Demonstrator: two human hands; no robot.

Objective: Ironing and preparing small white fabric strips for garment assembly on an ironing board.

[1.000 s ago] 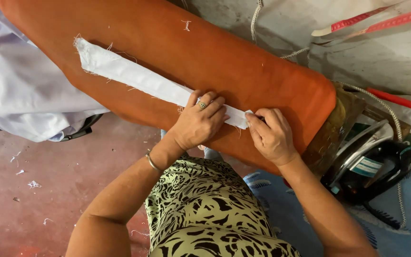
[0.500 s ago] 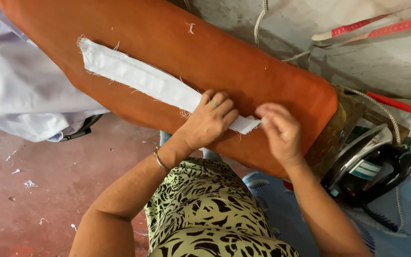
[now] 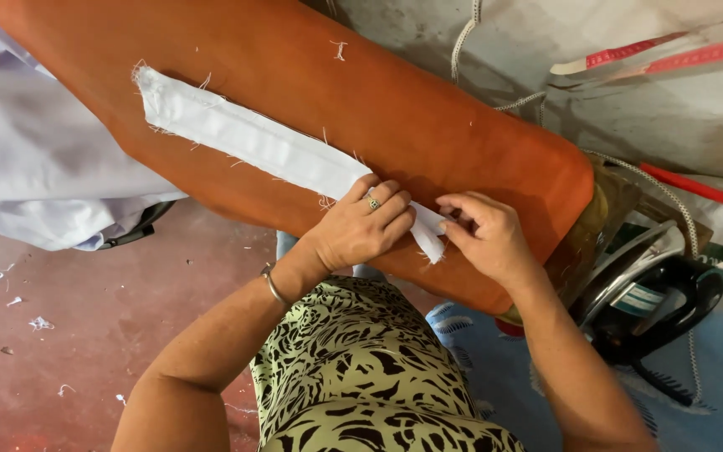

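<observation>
A long white fabric strip (image 3: pixel 244 138) with frayed edges lies diagonally on an orange padded ironing board (image 3: pixel 395 100). My left hand (image 3: pixel 367 224), with a ring and a bracelet, presses flat on the strip's near end. My right hand (image 3: pixel 487 236) pinches the folded tip of that same end between thumb and fingers, right beside the left hand.
A black and silver iron (image 3: pixel 646 293) stands at the board's right end, its cord running up along the wall. A pale lilac garment (image 3: pixel 35 167) hangs off the left. Red measuring tapes (image 3: pixel 663 54) lie at the top right. Thread scraps dot the red floor (image 3: pixel 60 335).
Both hands have shifted slightly right along the strip's end. The right hand has gone from resting flat to pinching and folding the tip.
</observation>
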